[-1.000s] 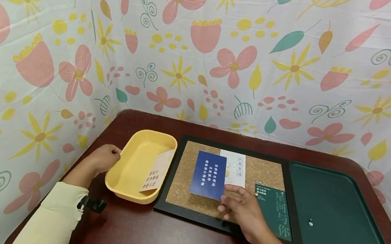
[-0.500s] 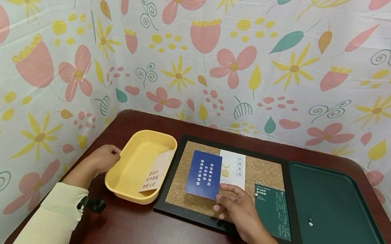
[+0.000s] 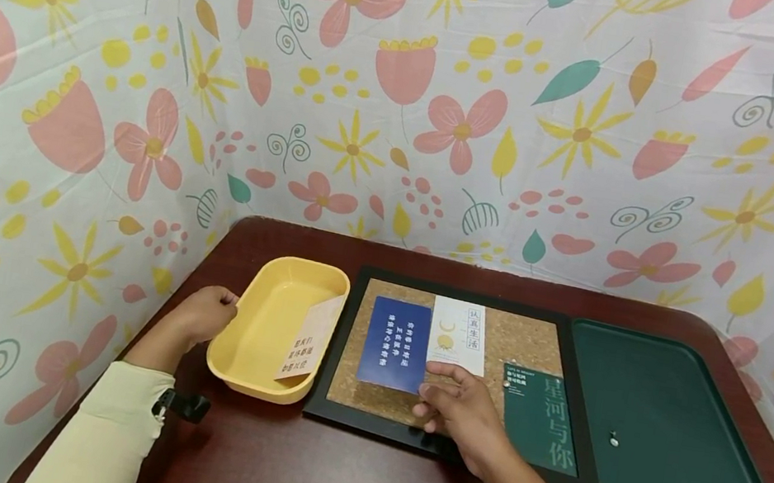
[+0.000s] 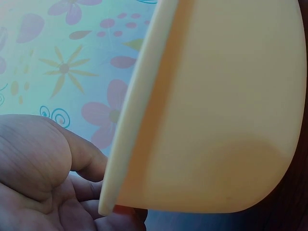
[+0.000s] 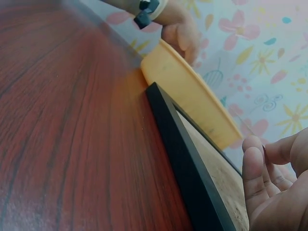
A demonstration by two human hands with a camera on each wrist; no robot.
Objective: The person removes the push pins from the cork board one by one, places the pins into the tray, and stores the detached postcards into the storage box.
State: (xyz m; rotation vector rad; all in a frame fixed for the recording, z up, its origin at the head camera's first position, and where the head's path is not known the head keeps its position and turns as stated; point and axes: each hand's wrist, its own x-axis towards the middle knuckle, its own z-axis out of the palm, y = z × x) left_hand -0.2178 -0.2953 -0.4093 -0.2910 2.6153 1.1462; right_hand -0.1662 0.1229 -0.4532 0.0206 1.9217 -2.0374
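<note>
My left hand [image 3: 205,314] pinches the left rim of a yellow plastic basin [image 3: 262,323]; in the left wrist view the thumb lies at the rim [image 4: 137,103] with the fingers curled below. A pale pink card [image 3: 313,335] with dark writing leans inside the basin's right side. With thumb and fingers, my right hand [image 3: 465,412] grips a blue card [image 3: 396,339] with white writing by its lower right edge. This card hangs over the left part of a black-framed corkboard [image 3: 349,353]. A white card [image 3: 458,331] and a dark green card [image 3: 536,422] lie on the cork.
Right of the corkboard, a dark green tray [image 3: 681,436] holds a small pushpin [image 3: 614,440]. Another small pin head [image 3: 506,385] shows at the green card's left edge. Everything stands on a dark red-brown table [image 3: 293,469], with flowered cloth [image 3: 455,185] behind and to the left.
My right hand has moved the blue card a little leftward over the cork, uncovering more of the white card. The left hand and basin have stayed in place.
</note>
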